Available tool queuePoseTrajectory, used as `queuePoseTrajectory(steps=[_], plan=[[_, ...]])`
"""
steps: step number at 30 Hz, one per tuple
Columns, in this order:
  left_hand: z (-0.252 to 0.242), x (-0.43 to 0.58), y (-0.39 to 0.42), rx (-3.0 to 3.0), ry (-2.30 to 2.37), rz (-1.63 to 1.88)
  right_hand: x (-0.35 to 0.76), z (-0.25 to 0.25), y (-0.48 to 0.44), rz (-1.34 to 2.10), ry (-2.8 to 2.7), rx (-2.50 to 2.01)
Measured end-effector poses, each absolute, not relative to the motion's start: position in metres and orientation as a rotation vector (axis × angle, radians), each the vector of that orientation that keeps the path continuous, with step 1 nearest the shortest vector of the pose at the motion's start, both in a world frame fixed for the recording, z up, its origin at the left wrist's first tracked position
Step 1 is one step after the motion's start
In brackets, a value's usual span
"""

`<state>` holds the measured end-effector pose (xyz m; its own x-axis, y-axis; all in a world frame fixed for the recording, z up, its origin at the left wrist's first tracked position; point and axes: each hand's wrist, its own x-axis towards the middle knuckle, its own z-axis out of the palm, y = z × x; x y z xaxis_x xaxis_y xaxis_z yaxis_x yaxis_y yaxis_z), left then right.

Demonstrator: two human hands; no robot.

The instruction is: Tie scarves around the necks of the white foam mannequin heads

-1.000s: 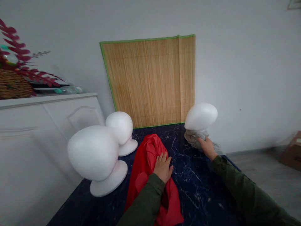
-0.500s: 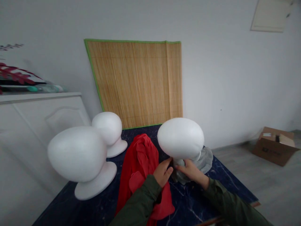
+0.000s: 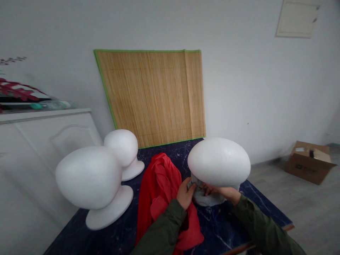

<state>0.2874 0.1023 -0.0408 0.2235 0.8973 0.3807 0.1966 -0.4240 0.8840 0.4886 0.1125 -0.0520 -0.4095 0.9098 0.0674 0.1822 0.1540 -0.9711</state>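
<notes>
Shifted right and nearer the camera since the earlier frame: smooth, egg-shaped white foam mannequin head, held above the table, crumpled grey fabric bunched beneath it. Right hand lies palm-up under the foam, fingers closed on the fabric. Left hand, fingers half-curled, meets the fabric's edge; hold undeterminable. Rumpled red cloth lies below that wrist on the dark veined tabletop.

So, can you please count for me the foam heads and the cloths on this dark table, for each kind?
White foam head forms: 3
Red cloth: 1
Grey cloth: 1
Total: 5
</notes>
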Motion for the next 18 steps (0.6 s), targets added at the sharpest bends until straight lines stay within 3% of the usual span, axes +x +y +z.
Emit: queuePoseTrajectory(steps=[7, 12, 18], plan=[[-0.052, 0.289, 0.109, 1.367, 1.067, 1.265, 0.479, -0.029, 0.132, 1.082, -1.360, -1.332], [-0.052, 0.295, 0.109, 1.205, 0.772, 1.235, 0.466, -0.028, 0.137, 0.974, -1.625, -1.623], [-0.052, 0.291, 0.107, 1.443, 0.921, 1.150, 0.460, -0.036, 0.147, 0.517, -1.875, -1.721]])
